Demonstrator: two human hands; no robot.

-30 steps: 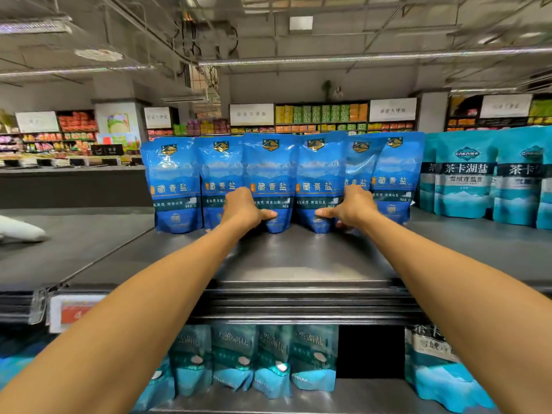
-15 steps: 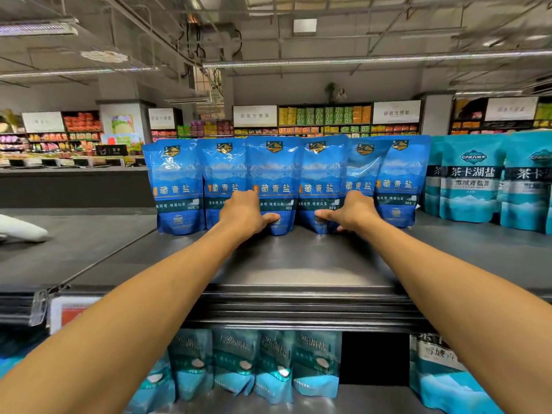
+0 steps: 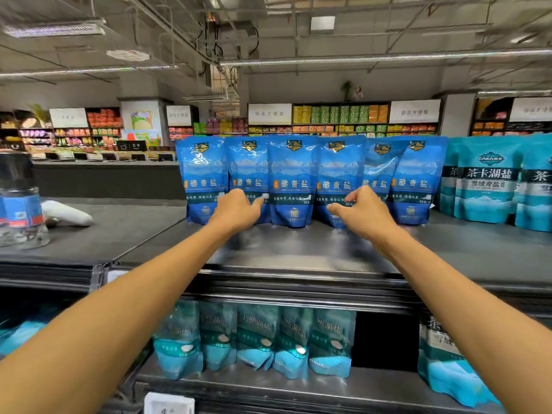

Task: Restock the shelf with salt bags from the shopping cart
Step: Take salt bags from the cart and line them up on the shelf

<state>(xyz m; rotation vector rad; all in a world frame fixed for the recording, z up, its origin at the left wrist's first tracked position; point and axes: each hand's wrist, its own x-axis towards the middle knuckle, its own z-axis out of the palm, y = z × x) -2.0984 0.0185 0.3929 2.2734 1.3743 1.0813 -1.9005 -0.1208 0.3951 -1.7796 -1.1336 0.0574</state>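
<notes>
Both arms reach out over the top shelf (image 3: 298, 252). Left hand (image 3: 236, 212) and right hand (image 3: 363, 215) sit in front of the row of blue salt bags (image 3: 294, 180), fingers loosely spread, grasping nothing. Left fingertips (image 3: 259, 201) are at the lower front of the second and third bags; cannot tell if they touch. Right fingers (image 3: 334, 208) point left across the base of the fourth bag, touching or just short of it.

Six blue bags stand upright, side by side, overlapping a little, on the shelf directly beyond the fingers. The fifth bag is tucked partly behind its neighbours.

Right of the right fingers: teal salt bags (image 3: 485, 180), upright, same shelf, just beside the blue row.
Far left of the left fingers: a clear bottle with a blue label (image 3: 21, 210) and a white object (image 3: 67, 215) lying flat.
Below the fingers, on the lower shelf (image 3: 373, 386): more teal bags (image 3: 257, 339), leaning.
</notes>
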